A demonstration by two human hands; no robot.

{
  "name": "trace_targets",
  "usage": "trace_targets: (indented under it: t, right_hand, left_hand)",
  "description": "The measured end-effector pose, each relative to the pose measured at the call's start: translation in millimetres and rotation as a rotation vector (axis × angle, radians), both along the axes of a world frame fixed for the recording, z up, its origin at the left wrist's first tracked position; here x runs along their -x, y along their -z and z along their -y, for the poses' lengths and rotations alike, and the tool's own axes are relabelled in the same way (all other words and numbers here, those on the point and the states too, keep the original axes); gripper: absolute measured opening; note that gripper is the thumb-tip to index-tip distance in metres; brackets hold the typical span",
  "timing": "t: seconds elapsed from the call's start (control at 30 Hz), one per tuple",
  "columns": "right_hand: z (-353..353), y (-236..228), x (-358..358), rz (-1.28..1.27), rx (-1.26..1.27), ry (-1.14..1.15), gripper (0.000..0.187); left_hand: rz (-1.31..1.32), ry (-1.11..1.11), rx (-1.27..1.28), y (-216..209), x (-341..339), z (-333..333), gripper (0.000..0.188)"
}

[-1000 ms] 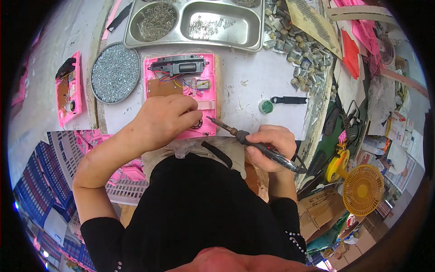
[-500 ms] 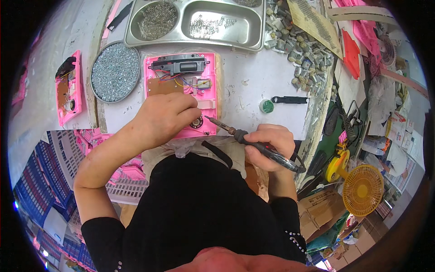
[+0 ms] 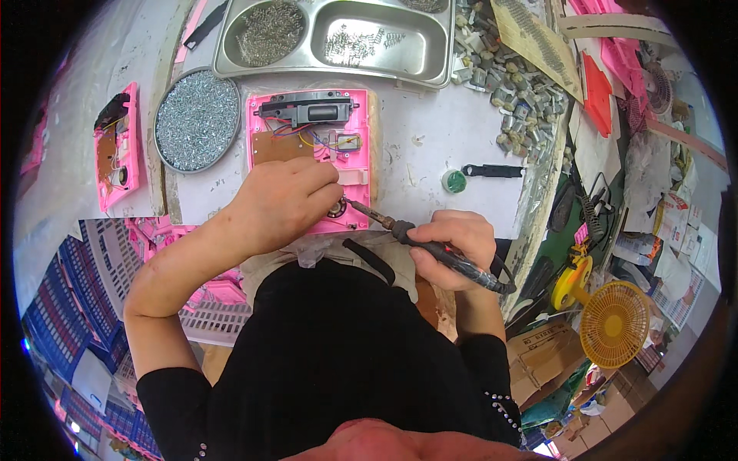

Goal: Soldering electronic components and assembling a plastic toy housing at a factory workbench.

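Observation:
A pink plastic housing point(image 3: 360, 154) lies open side up on the table in front of me. It holds a black mechanism point(image 3: 319, 113), a brown circuit board point(image 3: 280, 147), a small motor point(image 3: 348, 143), thin coloured wires and a round speaker point(image 3: 337, 208). Across its lower left part rests my left hand point(image 3: 288, 201), fingers closed in a pinch beside the speaker; anything in them is hidden. My right hand point(image 3: 459, 244) grips a black soldering iron point(image 3: 442, 256). Its tip points left and sits at the speaker's edge, close to my left fingertips; contact cannot be made out.
Left of the housing stands a round dish point(image 3: 197, 121) of screws. Behind it is a metal tray point(image 3: 377, 71) with springs. Small metal motors point(image 3: 523, 107) are heaped at the right, beyond a small green-filled pot point(image 3: 454, 181) and a black strip point(image 3: 493, 170). Another pink housing point(image 3: 118, 150) lies far left.
My right hand has shifted slightly left with the soldering iron, bringing its tip closer to the speaker and my left fingertips. The left hand has hardly moved.

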State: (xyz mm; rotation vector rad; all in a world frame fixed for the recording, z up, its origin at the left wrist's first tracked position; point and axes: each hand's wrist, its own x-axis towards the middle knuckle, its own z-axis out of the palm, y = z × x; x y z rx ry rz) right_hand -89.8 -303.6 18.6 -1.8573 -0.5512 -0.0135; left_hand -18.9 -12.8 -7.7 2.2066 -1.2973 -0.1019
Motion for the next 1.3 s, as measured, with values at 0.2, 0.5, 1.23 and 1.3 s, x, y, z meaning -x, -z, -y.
trace_targets:
  t: [0.2, 0.5, 1.23, 1.3]
  right_hand:
    - [-2, 0, -1, -0.001, -0.007, 0.005, 0.025]
    - [-2, -2, -2, -0.083, 0.025, 0.014, 0.022]
    - [67, -19, 61, -0.053, 0.019, 0.406, 0.024]
    - [90, -15, 80, -0.054, 0.007, 0.487, 0.026]
  left_hand:
    - [0.022, 0.013, 0.007, 0, -1, -1, 0.027]
    - [0.022, 0.036, -0.001, 2, -3, -2, 0.034]
    - [0.060, 0.025, 0.021, 3, -3, 1, 0.023]
    - [0.031, 0.032, -0.008, 1, -3, -1, 0.025]
